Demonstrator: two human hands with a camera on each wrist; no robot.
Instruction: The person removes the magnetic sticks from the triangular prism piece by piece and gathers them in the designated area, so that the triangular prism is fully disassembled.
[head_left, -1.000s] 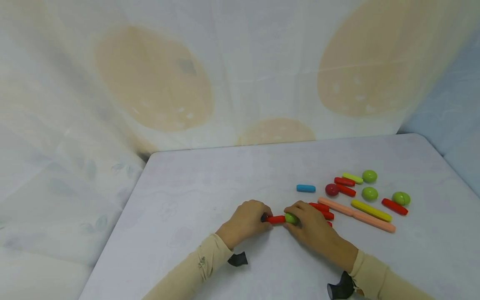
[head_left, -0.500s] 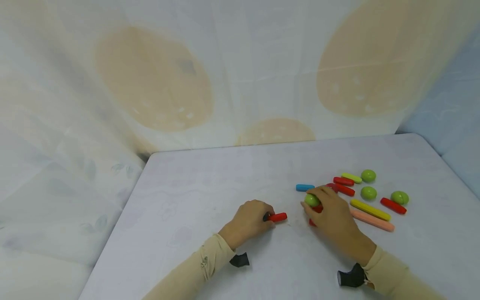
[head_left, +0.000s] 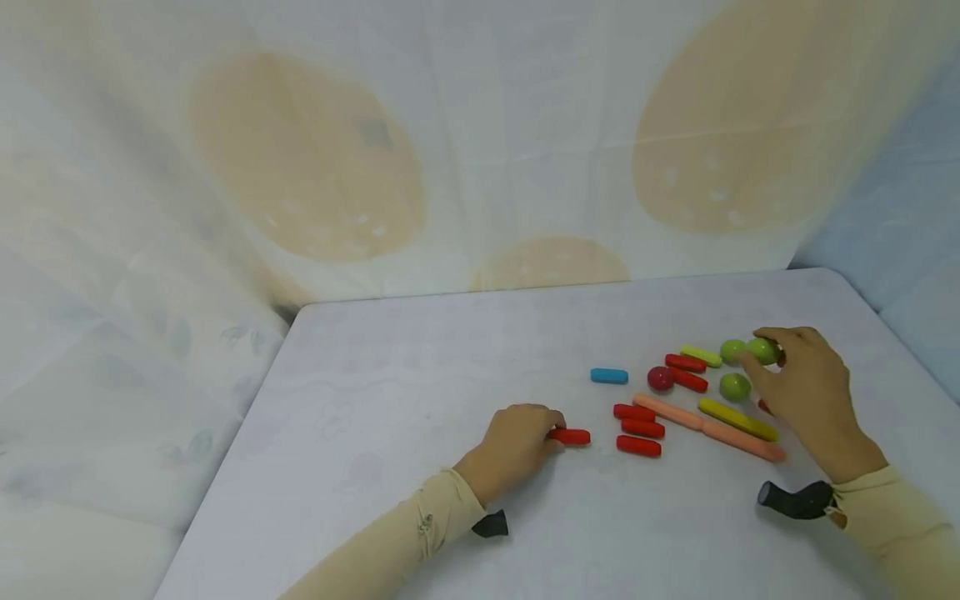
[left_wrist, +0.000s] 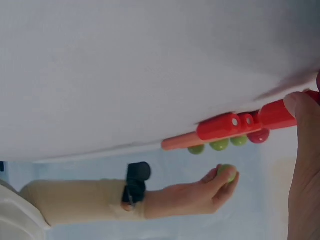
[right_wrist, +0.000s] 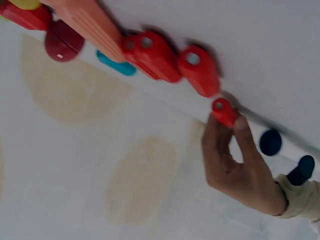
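Left hand (head_left: 517, 442) rests low on the table (head_left: 420, 392), fingers curled, pinching the near end of a short red stick (head_left: 570, 436) that lies flat and points right. Its fingertips cover that end of the stick, so just how they wrap it is hard to make out from above; the right wrist view shows thumb and finger closed on the stick's tip.

Right hand (head_left: 806, 392) is over at the far right of the pile, pinching a green ball (head_left: 763, 351) between thumb and fingertips. This ball sits just beside another green ball (head_left: 732, 350); whether the two touch, or whether the held one is off the table, I cannot tell.

Between the hands lie three more red sticks (head_left: 637, 429), stacked one behind another and close to the left hand's stick but apart from it. A long pink rod (head_left: 705, 427) runs slantwise to their right, its right end hidden by the right wrist. Beyond it sit a yellow stick (head_left: 735, 418), a third green ball (head_left: 735, 386), a dark red ball (head_left: 661, 378), and a blue stick (head_left: 609, 376) off to the left by itself. A bit of red shows under the right palm, mostly covered.
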